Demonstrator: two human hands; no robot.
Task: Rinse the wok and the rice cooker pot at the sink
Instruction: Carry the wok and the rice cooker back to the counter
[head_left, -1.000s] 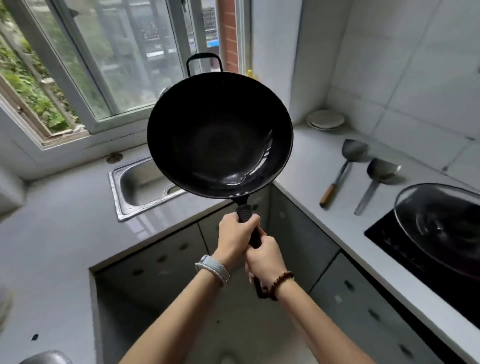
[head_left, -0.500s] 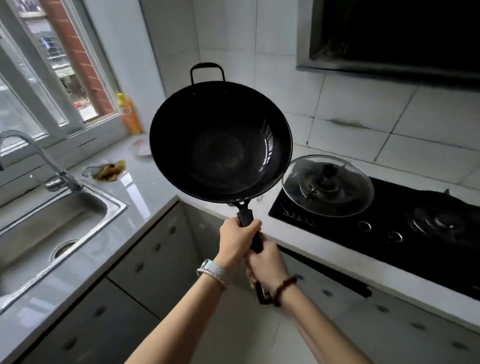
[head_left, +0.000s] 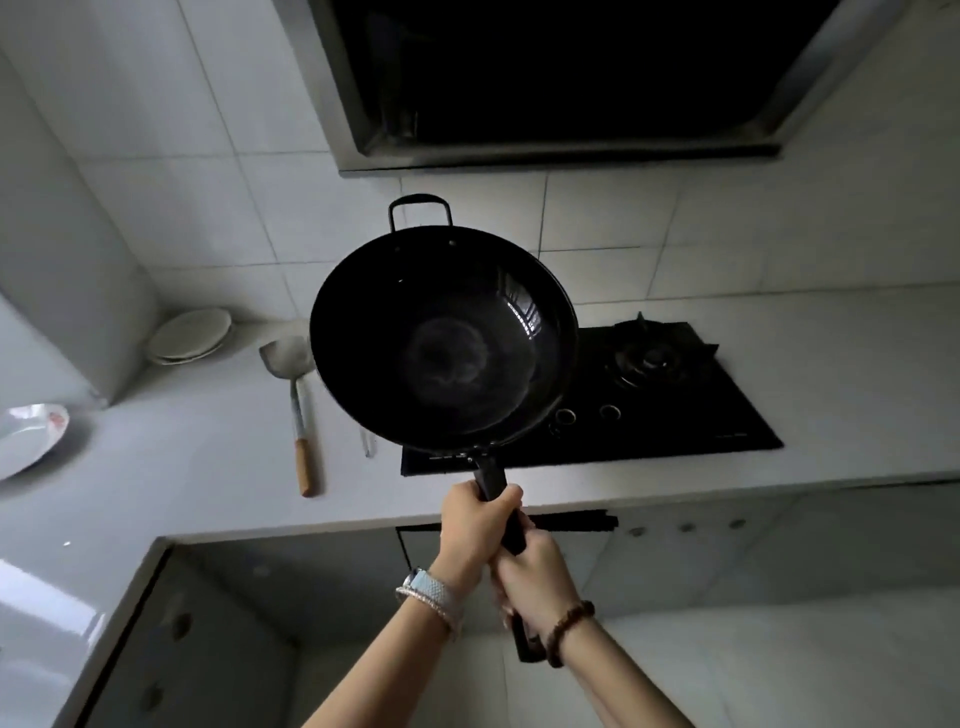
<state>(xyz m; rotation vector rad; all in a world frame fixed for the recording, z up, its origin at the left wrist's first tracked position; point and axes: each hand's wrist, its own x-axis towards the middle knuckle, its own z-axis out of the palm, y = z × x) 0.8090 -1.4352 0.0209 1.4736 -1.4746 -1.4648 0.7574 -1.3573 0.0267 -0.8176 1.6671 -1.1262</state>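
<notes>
Gripping the long black handle (head_left: 491, 480) of a round black metal wok (head_left: 441, 343), the left hand (head_left: 475, 525) sits nearer the bowl and the right hand (head_left: 537, 584) just behind it, both with fingers curled tight around the grip. In the head view the wok hangs in the air in front of the black gas hob (head_left: 675, 395), tilted so its inside faces the camera. A steel spatula with a wooden handle (head_left: 298, 400) lies on the pale grey counter (head_left: 182, 467), near stacked white plates (head_left: 189, 335).
</notes>
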